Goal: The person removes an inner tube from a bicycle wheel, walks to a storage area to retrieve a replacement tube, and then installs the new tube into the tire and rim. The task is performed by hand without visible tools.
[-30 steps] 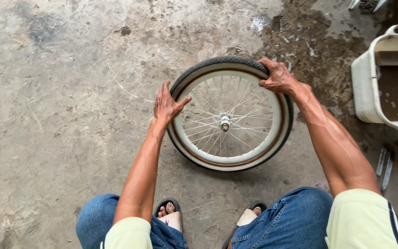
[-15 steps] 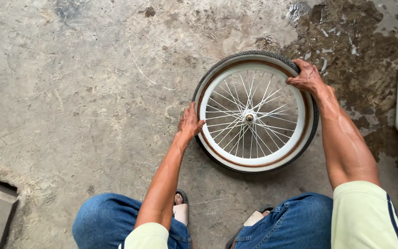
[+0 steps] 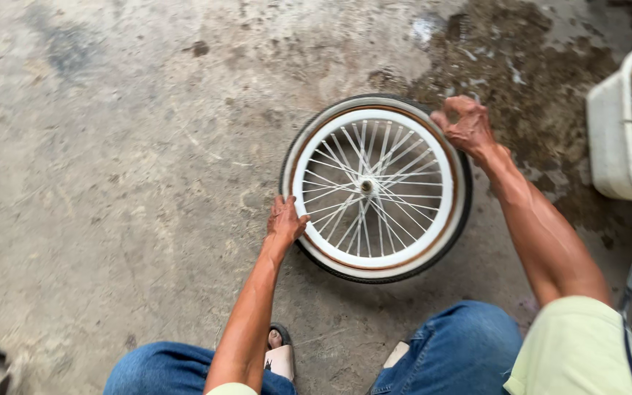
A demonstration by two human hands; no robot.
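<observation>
Two hands on one small bike wheel, which lies flat on the concrete floor right in front of the crouching person's knees. White rim, thin spokes fanning out from a hub in the middle, black tyre round the outside w/ a pale sidewall band and a rusty-brown ring where rim meets tyre.

Left hand sits at the near-left edge of the wheel, palm down on the tyre, fingers held close together and curled over the sidewall toward the rim, thumb tucked toward the spokes. Right hand is at the far-right edge, almost opposite; fingers bent and bunched, gripping the tyre's edge there (exactly how much rubber is pinched I can't tell from this angle, the knuckles hide it). Both forearms are stretched out, the right one crossing just beside the wheel's right side.

Floor is grey and scuffed on the left, darker and dirt-stained behind and to the right of the wheel, approx. where the right hand works. White plastic tub stands at the right edge of view, well apart from the wheel, partly cut off. Person wears blue jeans and a pale yellow-green top; a sandalled foot shows between the knees, near the wheel's front edge but not touching it.
</observation>
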